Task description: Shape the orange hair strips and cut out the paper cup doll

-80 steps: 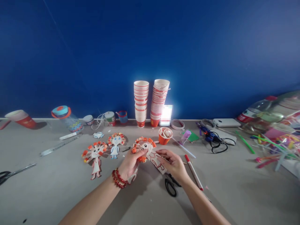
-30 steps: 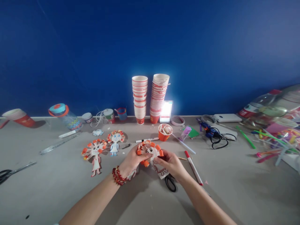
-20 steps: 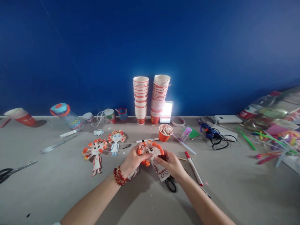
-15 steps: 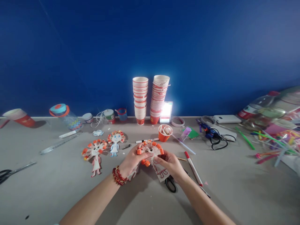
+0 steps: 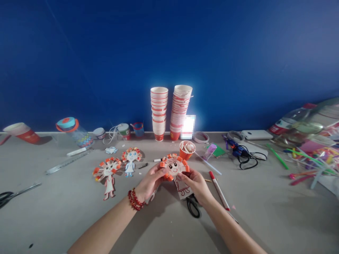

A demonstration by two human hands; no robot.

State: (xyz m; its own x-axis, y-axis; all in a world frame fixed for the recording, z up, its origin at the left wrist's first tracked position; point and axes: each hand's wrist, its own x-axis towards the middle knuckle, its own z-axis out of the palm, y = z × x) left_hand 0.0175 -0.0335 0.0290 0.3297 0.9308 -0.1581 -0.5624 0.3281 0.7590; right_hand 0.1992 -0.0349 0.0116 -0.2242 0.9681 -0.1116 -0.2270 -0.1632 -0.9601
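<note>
Between my hands is a paper doll head (image 5: 173,167) with a drawn smiling face and curled orange-and-white strips around it. My left hand (image 5: 152,179) is closed on its left edge. My right hand (image 5: 194,182) pinches its lower right side, thumb below the mouth. Under the head shows a paper body (image 5: 183,188) with a dress drawn in red; whether it is attached I cannot tell. Black scissor handles (image 5: 193,208) lie beneath my right hand. Two similar finished-looking dolls, one in a red-edged dress (image 5: 108,180) and one in blue (image 5: 129,164), lie to the left.
Two tall stacks of paper cups (image 5: 159,116) stand by the blue wall. A small cup of scraps (image 5: 187,150) sits behind my hands. A red marker (image 5: 219,190) lies at right, a glue gun (image 5: 239,150) beyond it. Scissors (image 5: 19,193) and a ruler (image 5: 66,163) are at left.
The doll head has shifted slightly right and tilted up, so its whole face now shows. My left thumb has moved off the face to the edge.
</note>
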